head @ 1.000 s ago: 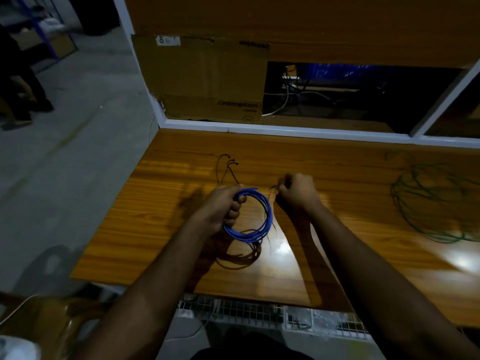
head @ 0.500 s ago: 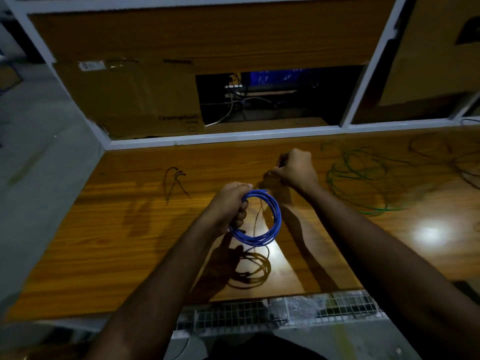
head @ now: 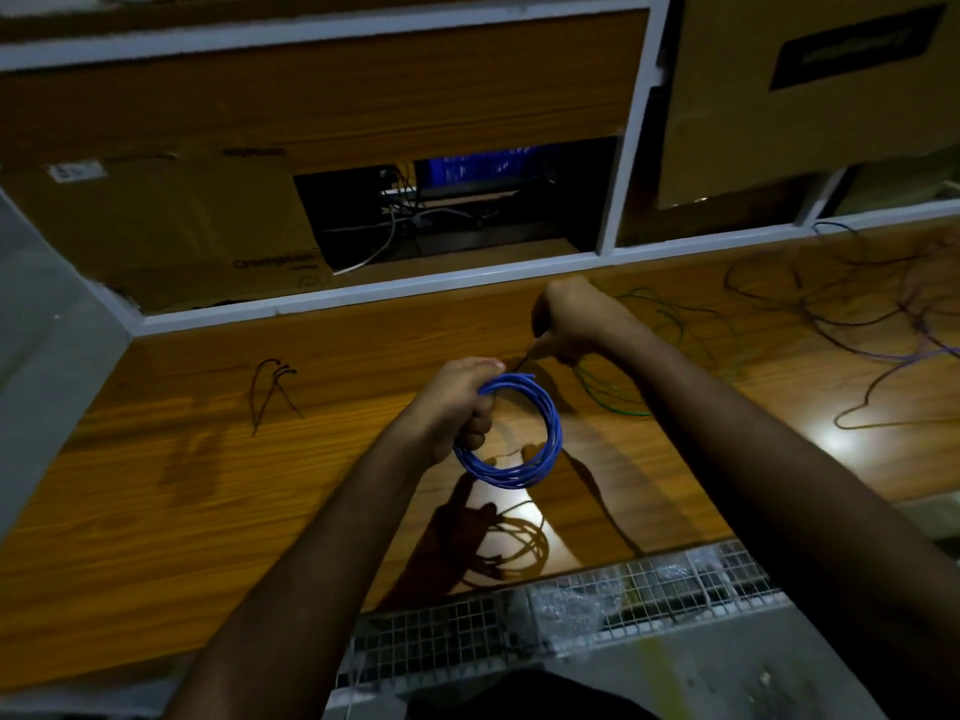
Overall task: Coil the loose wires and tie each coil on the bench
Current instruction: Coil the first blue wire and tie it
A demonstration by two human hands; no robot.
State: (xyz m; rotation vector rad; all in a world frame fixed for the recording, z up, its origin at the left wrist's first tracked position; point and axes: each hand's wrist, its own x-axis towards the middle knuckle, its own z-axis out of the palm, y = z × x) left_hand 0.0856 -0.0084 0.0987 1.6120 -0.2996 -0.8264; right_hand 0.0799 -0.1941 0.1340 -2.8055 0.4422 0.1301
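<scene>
The left hand (head: 457, 402) grips a blue wire coil (head: 511, 431) above the wooden surface (head: 156, 485), while the right hand (head: 574, 317), beyond it, pinches a thin dark tie (head: 522, 362) beside loose green wire (head: 613, 392).

Wooden bench (head: 208, 485) — black ties (head: 272, 389), green wire (head: 618, 392), purple wires (head: 883, 330).

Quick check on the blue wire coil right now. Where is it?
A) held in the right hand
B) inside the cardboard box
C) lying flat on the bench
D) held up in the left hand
D: the left hand grips the blue coil above the bench, where its shadow falls.
</scene>
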